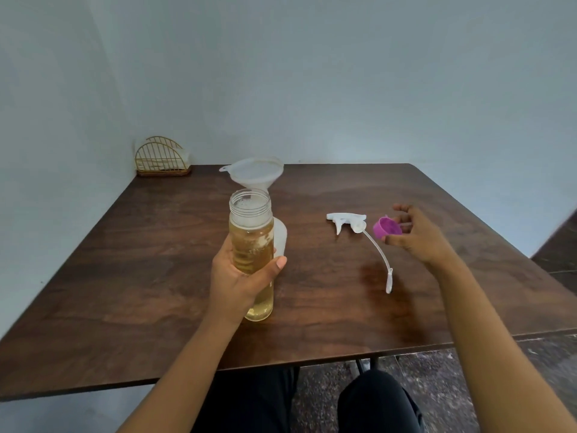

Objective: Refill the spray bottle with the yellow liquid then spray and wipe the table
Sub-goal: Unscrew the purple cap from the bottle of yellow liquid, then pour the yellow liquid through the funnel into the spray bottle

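My left hand [237, 278] grips an uncapped clear bottle of yellow liquid [251, 245], upright above the brown table [156, 276]. Right behind it stands a white spray bottle [280, 237] with a white funnel [254, 175] in its neck; most of that bottle is hidden. My right hand [418, 234] pinches a purple cap [387, 227] over the table's right side. The white trigger sprayer head [345, 220] lies on the table just left of the cap, its dip tube [379, 254] trailing toward me.
A gold wire napkin holder [162, 159] sits at the table's far left corner against the wall. The table's front edge runs close above my dark-clothed knees [374, 398]. A speckled floor shows at lower right.
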